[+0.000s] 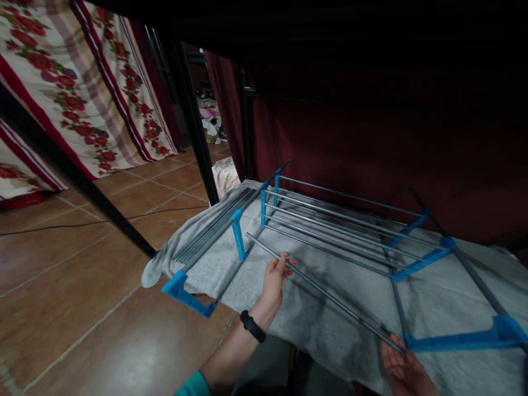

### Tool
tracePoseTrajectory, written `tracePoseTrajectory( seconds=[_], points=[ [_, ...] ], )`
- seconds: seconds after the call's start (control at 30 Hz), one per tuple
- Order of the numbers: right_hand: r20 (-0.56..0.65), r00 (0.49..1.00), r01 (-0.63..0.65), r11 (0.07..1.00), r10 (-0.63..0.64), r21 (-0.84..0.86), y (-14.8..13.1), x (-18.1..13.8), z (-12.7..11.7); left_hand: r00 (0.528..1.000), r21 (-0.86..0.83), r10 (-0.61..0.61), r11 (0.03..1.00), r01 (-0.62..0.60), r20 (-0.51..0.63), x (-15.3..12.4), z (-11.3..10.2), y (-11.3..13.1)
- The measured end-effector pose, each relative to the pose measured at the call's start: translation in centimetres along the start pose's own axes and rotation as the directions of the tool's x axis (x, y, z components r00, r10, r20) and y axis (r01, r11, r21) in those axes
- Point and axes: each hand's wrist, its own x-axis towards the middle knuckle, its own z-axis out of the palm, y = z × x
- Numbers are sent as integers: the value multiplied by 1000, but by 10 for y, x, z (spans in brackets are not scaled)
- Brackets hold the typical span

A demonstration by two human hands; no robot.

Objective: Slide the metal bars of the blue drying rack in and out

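Observation:
A long grey metal rod (325, 293) slants across the front of a partly built rack. My left hand (278, 275), with a dark band on its wrist, grips the rod with thumb and fingers nearer its far end. At the lower right, my right hand (400, 357) holds the other end between its fingers. Behind the rod lies the rack, with several parallel rods (346, 223) set between blue plastic brackets (424, 258). Another blue bracket (238, 236) stands upright just left of the rod's free tip. One more blue bracket (466, 338) lies close to my right hand.
Several loose rods (218, 223) lie side by side on the grey cloth (330, 330) at left. A black bed post (196, 121) and a slanting black bar (78, 176) stand at left. A cable (103, 221) crosses the tiled floor (103, 330). A dark red curtain (350, 143) hangs behind.

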Motion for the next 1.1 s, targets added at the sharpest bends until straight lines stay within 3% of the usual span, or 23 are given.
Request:
tracePoseTrajectory(
  seconds=[0.13,0.3,0.47,0.7,0.87,1.0,1.1],
  points=[
    [25,1000,-5,994,8,-105,8,-1,18,999,1,-42,999,42,-23,-7,-17,-8],
    [-33,998,-53,997,51,-58,18,5,23,993,46,-114,992,115,-33,-16,-26,-16],
    [75,996,-43,999,46,-32,29,1,33,979,10,-148,989,151,-141,-12,-36,-15],
    [191,976,93,993,-106,74,50,-39,86,925,21,-221,971,239,-307,4,-55,3],
    [254,952,130,977,-171,169,45,-44,126,902,-7,-211,974,225,-377,27,-67,3],
    [227,958,132,971,-177,199,34,-43,135,908,8,-238,966,257,-345,29,-72,-7],
    [212,964,120,975,-159,185,22,-42,135,887,22,-263,956,293,-380,25,-65,-12]
  ],
)
